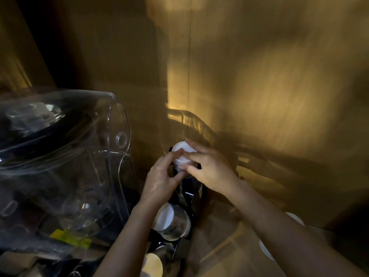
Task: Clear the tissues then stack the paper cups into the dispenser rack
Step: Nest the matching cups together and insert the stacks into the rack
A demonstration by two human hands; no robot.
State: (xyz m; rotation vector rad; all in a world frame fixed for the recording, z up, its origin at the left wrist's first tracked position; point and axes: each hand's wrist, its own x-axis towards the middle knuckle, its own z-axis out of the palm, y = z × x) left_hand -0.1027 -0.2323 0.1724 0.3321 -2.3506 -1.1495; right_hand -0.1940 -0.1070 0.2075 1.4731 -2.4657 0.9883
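In the head view, both hands close on one white paper cup (182, 154) at the far end of the black dispenser rack (190, 198). The left hand (162, 176) wraps the cup's left side, thumb and fingers curled against its wall. The right hand (209, 166) pinches it from the right, with fingertips (189, 143) over the flat white end and a thumb on the lower wall. Neither hand is open; both grip the cup.

The cup sits bottom-up, its closed base facing up and towards the camera, its mouth turned down towards the rack. Its long axis runs nearly upright, leaning a little towards the camera. Whether its rim already sits over another cup below cannot be told, since the hands hide that part.

Nearer than the held cup, along the same rack, a second stack of cups (171, 219) lies with a white end showing, and a third pale end (152, 264) shows nearest the camera, at the bottom edge.

The likely trouble is a skewed seating. If the cup goes down tilted, its rim may catch on the rack's frame or on the cup beneath and jam or crease. Squeezing from both sides could also oval the thin wall, so it would not nest. The light is dim, which makes alignment harder to judge. Left of the rack stands a clear plastic chair (65, 156), close to the left forearm, and an elbow could knock it.
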